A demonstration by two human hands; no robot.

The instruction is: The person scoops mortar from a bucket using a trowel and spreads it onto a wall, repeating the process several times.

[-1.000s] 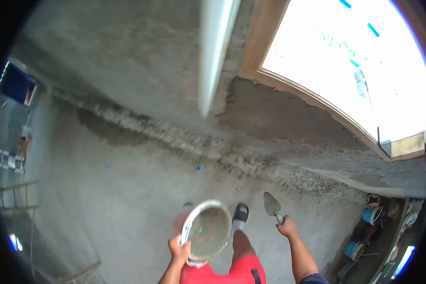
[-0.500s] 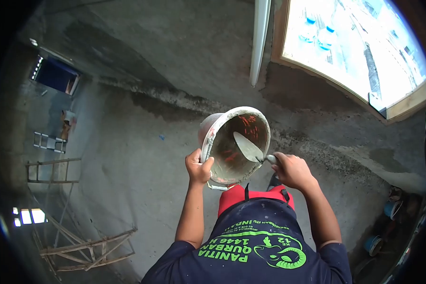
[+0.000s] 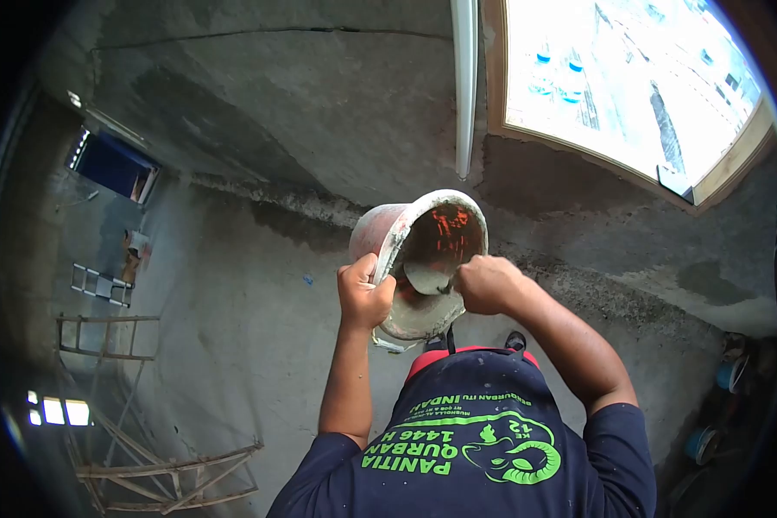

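Left to right, as seen from the head camera.

1. Wooden scaffold frames (image 3: 160,470), lower left of the concrete floor (image 3: 233,345), with a small ladder-like rack (image 3: 102,285) further back by the left wall.
2. Left hand (image 3: 364,295): fingers clamped over the near rim of the bucket (image 3: 419,259), thumb outside. The bucket is held up in the air in front of the chest, tilted so its mouth faces the person; red plastic shows through a grey mortar crust inside.
3. Trowel (image 3: 428,278): blade inside the bucket, lying on wet mortar near the lower wall.
4. Right hand (image 3: 485,283): fingers closed round the trowel handle at the bucket's right rim; the handle itself is hidden.
5. Paint tins (image 3: 704,445), lower right edge of the floor.

Risk, as a judgement: the bucket hangs from 1 rim grip only; a hard scrape of the blade could twist it loose or flick mortar onto the floor or shirt.

Room: bare grey rendered walls, rough mortar line along the wall foot, white pipe (image 3: 464,86) upright beside a wood-framed window (image 3: 622,86), dark blue opening (image 3: 112,164) at upper left.
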